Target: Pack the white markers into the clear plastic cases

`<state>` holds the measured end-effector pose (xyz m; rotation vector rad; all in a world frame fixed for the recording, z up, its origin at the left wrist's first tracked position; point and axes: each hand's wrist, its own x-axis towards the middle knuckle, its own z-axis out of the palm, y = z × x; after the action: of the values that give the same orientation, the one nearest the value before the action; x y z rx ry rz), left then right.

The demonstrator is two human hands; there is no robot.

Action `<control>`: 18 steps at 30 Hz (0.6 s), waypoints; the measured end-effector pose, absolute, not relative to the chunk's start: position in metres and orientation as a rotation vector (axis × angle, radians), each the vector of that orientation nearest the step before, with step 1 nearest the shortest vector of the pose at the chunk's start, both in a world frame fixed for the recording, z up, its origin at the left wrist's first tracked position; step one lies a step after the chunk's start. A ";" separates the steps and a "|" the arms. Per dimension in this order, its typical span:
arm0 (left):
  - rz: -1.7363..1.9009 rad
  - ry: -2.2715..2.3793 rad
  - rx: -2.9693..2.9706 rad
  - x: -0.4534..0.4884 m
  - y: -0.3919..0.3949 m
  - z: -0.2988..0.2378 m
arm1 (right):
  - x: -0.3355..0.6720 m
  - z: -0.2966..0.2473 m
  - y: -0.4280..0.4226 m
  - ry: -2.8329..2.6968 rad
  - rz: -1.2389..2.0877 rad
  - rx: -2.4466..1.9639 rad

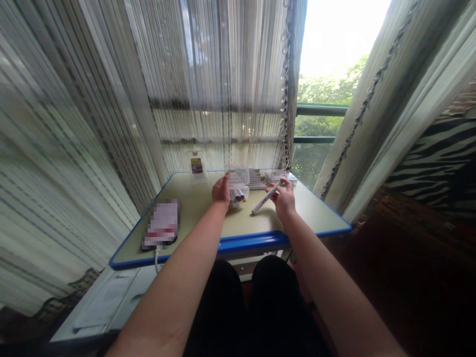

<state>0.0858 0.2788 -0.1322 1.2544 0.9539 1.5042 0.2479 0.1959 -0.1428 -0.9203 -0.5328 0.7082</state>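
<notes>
My right hand [284, 200] pinches a white marker [265, 198] that slants down to the left, its green tip just above the desk [193, 233]. My left hand [222, 191] grips a clear plastic case [238, 184] holding several markers with coloured ends. The case sits near the desk's middle, slightly lifted or tilted; I cannot tell which.
More markers lie in a row [256, 179] behind the case, beside another clear box [277, 175]. A small bottle [196, 167] stands at the back. A phone [161, 224] with a cable lies at the left front. Curtains surround the desk; an open window is at right.
</notes>
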 end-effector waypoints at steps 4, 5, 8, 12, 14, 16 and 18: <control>1.493 0.970 1.272 0.086 0.277 -0.131 | 0.247 -0.139 0.194 -0.446 0.717 -0.897; 1.492 0.974 1.272 0.086 0.277 -0.131 | 0.246 -0.138 0.193 -0.431 0.719 -0.894; 1.497 0.955 1.274 0.086 0.278 -0.132 | 0.244 -0.137 0.192 -0.400 0.734 -0.895; 1.490 0.962 1.282 0.087 0.280 -0.133 | 0.244 -0.139 0.194 -0.383 0.758 -0.905; 1.478 0.971 1.286 0.086 0.281 -0.134 | 0.244 -0.140 0.194 -0.399 0.749 -0.894; 1.476 0.970 1.287 0.086 0.281 -0.134 | 0.243 -0.140 0.194 -0.418 0.737 -0.880; 1.483 0.963 1.282 0.086 0.280 -0.134 | 0.242 -0.140 0.194 -0.436 0.746 -0.878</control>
<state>0.0857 0.2803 -0.1337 1.2823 0.9634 1.4828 0.2417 0.1935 -0.1403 -0.8778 -0.4363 0.7463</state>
